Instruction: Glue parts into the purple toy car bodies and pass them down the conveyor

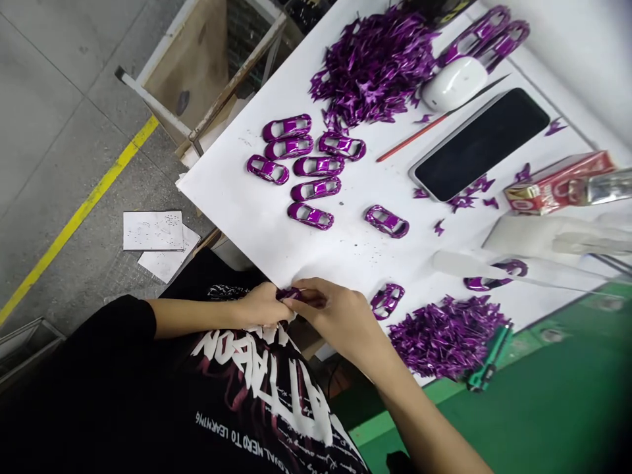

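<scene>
My left hand (264, 306) and my right hand (336, 316) meet at the near edge of the white table (232, 217). Pinched between their fingers is a small purple model car body (289, 294), partly hidden by them. Several similar glossy purple car bodies (311, 168) lie in loose rows beyond my hands, and another (388, 301) lies just right of my right hand. Two heaps of purple plastic trimmings sit on the table, one far (375, 66) and one near (447, 337), to the right of my right hand.
A black smartphone (481, 145), a red-handled blade (424, 128), a white rounded object (454, 82), a red box (557, 183) and a glass bottle (600, 186) lie on the table. A green cutter (488, 359) rests at its near edge. Papers (153, 230) lie on the grey floor (59, 184).
</scene>
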A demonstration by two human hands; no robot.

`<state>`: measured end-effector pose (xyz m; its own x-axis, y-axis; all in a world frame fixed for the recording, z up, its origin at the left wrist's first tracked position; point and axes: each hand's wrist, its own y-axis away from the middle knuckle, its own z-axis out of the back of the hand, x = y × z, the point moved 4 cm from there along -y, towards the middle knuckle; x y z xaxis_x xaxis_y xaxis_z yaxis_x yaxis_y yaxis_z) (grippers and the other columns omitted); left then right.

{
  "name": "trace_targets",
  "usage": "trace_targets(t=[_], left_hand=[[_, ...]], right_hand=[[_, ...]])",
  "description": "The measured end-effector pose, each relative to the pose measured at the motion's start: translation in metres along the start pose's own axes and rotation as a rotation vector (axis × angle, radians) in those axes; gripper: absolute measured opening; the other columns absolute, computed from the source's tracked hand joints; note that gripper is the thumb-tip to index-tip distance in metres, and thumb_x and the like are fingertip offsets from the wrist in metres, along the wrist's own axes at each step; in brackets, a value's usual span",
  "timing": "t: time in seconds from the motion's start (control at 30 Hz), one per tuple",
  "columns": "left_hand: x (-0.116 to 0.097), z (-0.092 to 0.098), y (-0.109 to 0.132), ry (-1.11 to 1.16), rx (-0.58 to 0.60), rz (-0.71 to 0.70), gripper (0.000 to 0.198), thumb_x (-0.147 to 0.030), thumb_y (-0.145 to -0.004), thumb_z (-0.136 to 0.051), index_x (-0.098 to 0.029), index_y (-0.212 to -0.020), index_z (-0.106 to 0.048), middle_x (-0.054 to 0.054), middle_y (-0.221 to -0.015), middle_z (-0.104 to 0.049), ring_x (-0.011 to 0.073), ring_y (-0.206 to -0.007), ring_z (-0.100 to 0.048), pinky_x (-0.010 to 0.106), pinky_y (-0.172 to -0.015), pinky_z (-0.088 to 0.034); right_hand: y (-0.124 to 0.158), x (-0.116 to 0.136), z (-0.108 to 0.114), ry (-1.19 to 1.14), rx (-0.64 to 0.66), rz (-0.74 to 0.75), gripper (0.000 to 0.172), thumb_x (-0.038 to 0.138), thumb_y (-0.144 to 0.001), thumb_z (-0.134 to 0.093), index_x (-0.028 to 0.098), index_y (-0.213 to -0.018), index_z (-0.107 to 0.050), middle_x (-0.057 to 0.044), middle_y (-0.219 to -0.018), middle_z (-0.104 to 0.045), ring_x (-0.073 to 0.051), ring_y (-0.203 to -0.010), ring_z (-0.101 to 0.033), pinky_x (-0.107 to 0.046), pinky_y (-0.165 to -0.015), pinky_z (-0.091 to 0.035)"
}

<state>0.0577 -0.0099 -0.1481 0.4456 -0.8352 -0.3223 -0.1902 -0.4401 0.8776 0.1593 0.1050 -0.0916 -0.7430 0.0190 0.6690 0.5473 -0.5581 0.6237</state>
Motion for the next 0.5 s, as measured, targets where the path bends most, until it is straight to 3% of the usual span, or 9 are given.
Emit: trace_targets(t=[0.17, 0.3, 0.4, 0.5], left_hand=[[0.009, -0.007, -0.003, 0.012, 0.005, 0.118, 0.030, -0.015, -0.068, -0.085, -0.018, -0.085, -0.061, -0.012, -0.048, -0.036, 0.0067, -0.038, -0.036, 0.021, -0.039, -0.023], [0.009, -0.013, -0.002, 0.018, -0.001, 0.181, 0.023, -0.012, -0.074, -0.077, -0.019, -0.080, -0.055, -0.013, -0.044, -0.032, 0.0066, -0.035, -0.030, 0.022, -0.039, -0.020], [0.006, -0.013, -0.004, -0.001, 0.006, 0.188, 0.021, -0.008, -0.076, -0.070, -0.020, -0.078, -0.053, -0.012, -0.043, -0.031, 0.0076, -0.034, -0.030, 0.022, -0.039, -0.021], [-0.005, -0.007, 0.001, -0.057, 0.069, 0.147, 0.020, -0.009, -0.076, -0.073, -0.019, -0.078, -0.056, -0.011, -0.045, -0.036, 0.0086, -0.038, -0.037, 0.022, -0.041, -0.028]], right_hand=[[-0.025, 0.005, 0.008, 0.091, 0.172, -0.075, 0.033, 0.025, -0.069, -0.089, 0.028, -0.081, -0.059, 0.002, -0.063, -0.073, -0.023, -0.055, -0.072, -0.029, -0.042, -0.048], [-0.037, 0.005, 0.008, 0.171, 0.213, -0.127, 0.036, 0.021, -0.064, -0.091, 0.028, -0.072, -0.057, 0.003, -0.059, -0.070, -0.021, -0.051, -0.068, -0.029, -0.039, -0.044], [-0.037, 0.009, 0.007, 0.185, 0.223, -0.133, 0.030, 0.021, -0.066, -0.090, 0.027, -0.072, -0.061, 0.002, -0.063, -0.072, -0.022, -0.055, -0.070, -0.029, -0.041, -0.047], [-0.027, 0.012, 0.005, 0.135, 0.188, -0.122, 0.020, 0.025, -0.072, -0.088, 0.026, -0.081, -0.071, -0.001, -0.075, -0.079, -0.026, -0.070, -0.077, -0.034, -0.055, -0.059]])
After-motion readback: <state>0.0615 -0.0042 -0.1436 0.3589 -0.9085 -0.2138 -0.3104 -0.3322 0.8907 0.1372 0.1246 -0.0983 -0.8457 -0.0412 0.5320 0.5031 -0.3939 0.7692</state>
